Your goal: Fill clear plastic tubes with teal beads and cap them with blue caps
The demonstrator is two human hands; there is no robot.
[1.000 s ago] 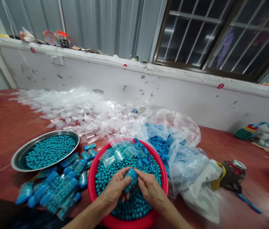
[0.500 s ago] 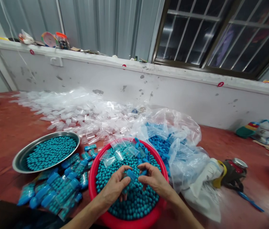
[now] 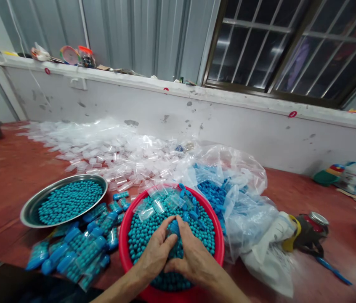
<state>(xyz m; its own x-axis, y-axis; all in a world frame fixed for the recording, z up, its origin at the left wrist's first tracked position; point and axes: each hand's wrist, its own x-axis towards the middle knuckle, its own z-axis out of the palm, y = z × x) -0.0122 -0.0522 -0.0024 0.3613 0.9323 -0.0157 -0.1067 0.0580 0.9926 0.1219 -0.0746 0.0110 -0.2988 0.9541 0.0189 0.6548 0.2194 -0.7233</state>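
Observation:
A red basin [image 3: 123,235] full of small teal balls [image 3: 140,235] stands at the table's near edge. Both my hands are in it, pressed close together. My left hand [image 3: 155,254] and my right hand [image 3: 192,259] close round a small clear tube with a blue cap [image 3: 174,227]; only its cap end shows between my fingers. Empty clear tubes [image 3: 152,205] and loose blue caps [image 3: 187,198] lie on the balls at the far side of the basin.
A steel dish [image 3: 28,210] of teal balls sits left. Filled capped tubes [image 3: 80,250] lie between dish and basin. A heap of empty clear tubes [image 3: 102,145] spreads behind. A plastic bag of blue caps [image 3: 216,191] lies right, then a can [image 3: 318,221].
My hands have come together and dropped lower into the balls. The capped tube, held up in plain view a second ago, is now mostly covered by my fingers.

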